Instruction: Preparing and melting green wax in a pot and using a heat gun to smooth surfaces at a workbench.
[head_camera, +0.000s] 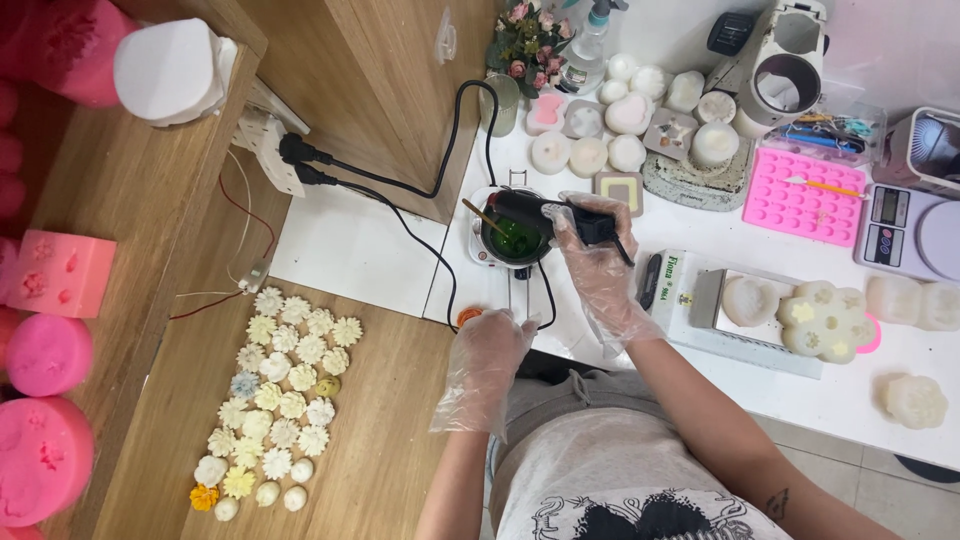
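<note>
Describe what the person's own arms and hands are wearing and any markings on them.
Both hands wear loose, thin, see-through plastic gloves, wrinkled and baggy at the cuffs: the left hand and the right hand. Below the gloves the forearms are bare, with no sleeves reaching them. A small dark tattoo marks the right forearm. No watch or bracelet shows.

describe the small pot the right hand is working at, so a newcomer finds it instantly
On the white table, find the small white hotplate at its left end. The pot sits on it, under the gloved right hand: the only vessel holding green liquid, with a stick leaning inside.
</note>
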